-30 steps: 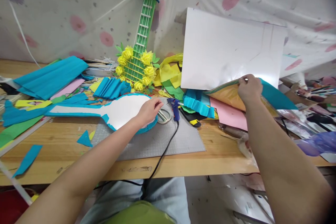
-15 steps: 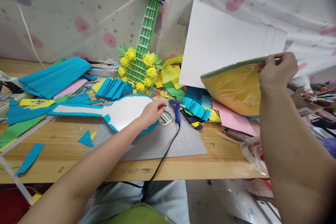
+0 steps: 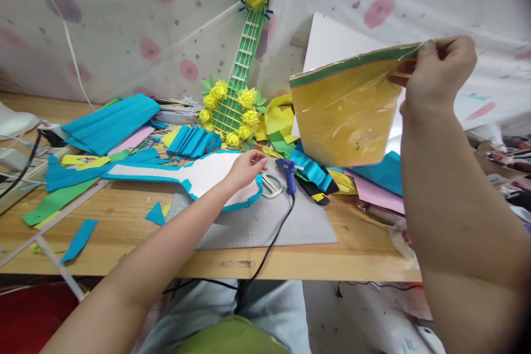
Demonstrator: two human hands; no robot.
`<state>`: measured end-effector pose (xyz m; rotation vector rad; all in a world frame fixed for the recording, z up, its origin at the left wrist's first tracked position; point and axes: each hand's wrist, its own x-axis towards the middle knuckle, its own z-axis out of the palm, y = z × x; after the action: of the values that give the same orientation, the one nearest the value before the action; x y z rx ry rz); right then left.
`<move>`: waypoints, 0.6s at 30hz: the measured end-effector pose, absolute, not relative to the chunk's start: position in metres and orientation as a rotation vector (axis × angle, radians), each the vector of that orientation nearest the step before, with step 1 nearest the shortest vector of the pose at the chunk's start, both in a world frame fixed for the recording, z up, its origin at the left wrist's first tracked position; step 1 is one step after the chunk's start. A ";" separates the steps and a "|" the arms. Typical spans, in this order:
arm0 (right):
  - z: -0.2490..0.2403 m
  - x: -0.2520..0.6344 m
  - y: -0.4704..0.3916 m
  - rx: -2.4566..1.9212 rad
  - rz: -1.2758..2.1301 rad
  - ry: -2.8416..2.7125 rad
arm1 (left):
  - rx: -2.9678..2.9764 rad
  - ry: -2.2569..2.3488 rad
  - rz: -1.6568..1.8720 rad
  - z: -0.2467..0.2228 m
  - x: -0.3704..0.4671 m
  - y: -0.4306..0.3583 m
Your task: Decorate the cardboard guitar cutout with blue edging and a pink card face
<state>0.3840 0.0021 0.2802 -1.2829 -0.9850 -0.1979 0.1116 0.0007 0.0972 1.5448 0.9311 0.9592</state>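
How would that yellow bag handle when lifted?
The bag is probably light, as the right hand holds it by one end. It may be slippery, given its glossy surface, and somewhat stiff, since its top edge runs nearly straight.

White board (image 3: pixel 338 41) partly behind bag (image 3: pixel 342 113)

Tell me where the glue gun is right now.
In the head view, the blue glue gun lies just right of centre on the grey mat, between the left hand and the ruffled blue paper.
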 end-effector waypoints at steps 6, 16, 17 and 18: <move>0.296 0.344 0.002 -1.140 0.081 -0.962 | 0.908 0.606 0.838 0.121 0.120 -0.004; 0.309 0.292 -0.002 -0.924 0.321 -1.169 | 0.606 0.281 0.917 0.161 0.114 0.023; 0.310 0.290 -0.005 -0.904 0.343 -1.205 | 0.609 0.289 0.931 0.166 0.113 0.025; 0.309 0.288 -0.009 -0.880 0.374 -1.249 | 0.623 0.308 0.924 0.170 0.112 0.026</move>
<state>0.2878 -0.0089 0.3093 -0.8801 -1.2493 0.3736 0.1117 0.0261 0.1704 0.6232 0.3081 0.9242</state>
